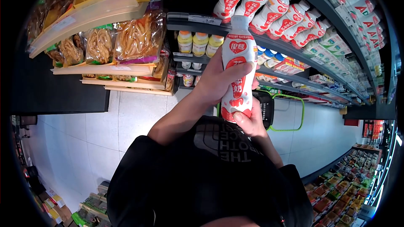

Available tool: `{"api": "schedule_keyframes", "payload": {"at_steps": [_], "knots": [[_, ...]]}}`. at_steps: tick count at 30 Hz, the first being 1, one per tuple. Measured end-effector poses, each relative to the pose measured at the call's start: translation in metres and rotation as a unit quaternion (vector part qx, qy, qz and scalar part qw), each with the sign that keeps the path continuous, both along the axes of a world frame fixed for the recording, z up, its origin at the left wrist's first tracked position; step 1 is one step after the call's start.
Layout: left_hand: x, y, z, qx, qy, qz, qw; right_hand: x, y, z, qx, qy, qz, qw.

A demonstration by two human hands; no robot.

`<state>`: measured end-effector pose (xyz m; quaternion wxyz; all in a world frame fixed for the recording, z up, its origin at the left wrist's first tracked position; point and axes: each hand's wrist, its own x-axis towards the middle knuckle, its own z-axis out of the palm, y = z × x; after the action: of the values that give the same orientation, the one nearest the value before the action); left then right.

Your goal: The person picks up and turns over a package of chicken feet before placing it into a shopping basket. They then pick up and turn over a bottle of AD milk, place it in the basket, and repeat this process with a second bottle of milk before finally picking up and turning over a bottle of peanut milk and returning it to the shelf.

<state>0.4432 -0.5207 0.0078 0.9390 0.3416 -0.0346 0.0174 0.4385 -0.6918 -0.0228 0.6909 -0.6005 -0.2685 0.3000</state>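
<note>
A white peanut milk bottle [239, 47] with red print and a white cap stands nearly upright in front of my chest. My left hand [219, 77] is wrapped round its middle, the thumb lying across the label. Lower down, my right hand [252, 122] grips the bottle near its base, with the thumb on the front. The fingers behind the bottle are mostly hidden. Just beyond it, a row of matching bottles [277, 10] stands on the dark shelf [198, 24].
A black shopping basket [266, 107] with a green handle [302, 115] is on the pale tiled floor [101, 130], partly behind my right hand. Packaged food [139, 38] fills a tiered rack at left. Yellow-labelled bottles [200, 44] and cartons [328, 44] occupy other shelves.
</note>
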Motion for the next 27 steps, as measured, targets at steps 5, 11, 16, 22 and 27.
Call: {"api": "schedule_keyframes", "payload": {"at_steps": [5, 11, 16, 22, 27], "knots": [[-0.001, 0.001, -0.003, 0.015, -0.012, 0.009, 1.000, 0.001, 0.003, 0.005, 0.003, -0.005, 0.001, 1.000], [-0.001, 0.003, 0.002, -0.013, -0.017, 0.002, 1.000, 0.003, 0.007, 0.009, 0.009, -0.031, 0.015, 0.999], [-0.003, 0.004, 0.001, -0.003, -0.029, 0.004, 1.000, 0.001, 0.007, 0.009, 0.006, -0.029, 0.007, 1.000], [-0.004, 0.004, -0.003, -0.011, -0.015, 0.000, 1.000, 0.000, 0.005, 0.004, -0.018, -0.029, 0.003, 0.999], [-0.001, 0.001, -0.009, -0.014, -0.027, 0.006, 1.000, -0.001, 0.004, 0.004, -0.014, -0.007, 0.003, 1.000]]}}
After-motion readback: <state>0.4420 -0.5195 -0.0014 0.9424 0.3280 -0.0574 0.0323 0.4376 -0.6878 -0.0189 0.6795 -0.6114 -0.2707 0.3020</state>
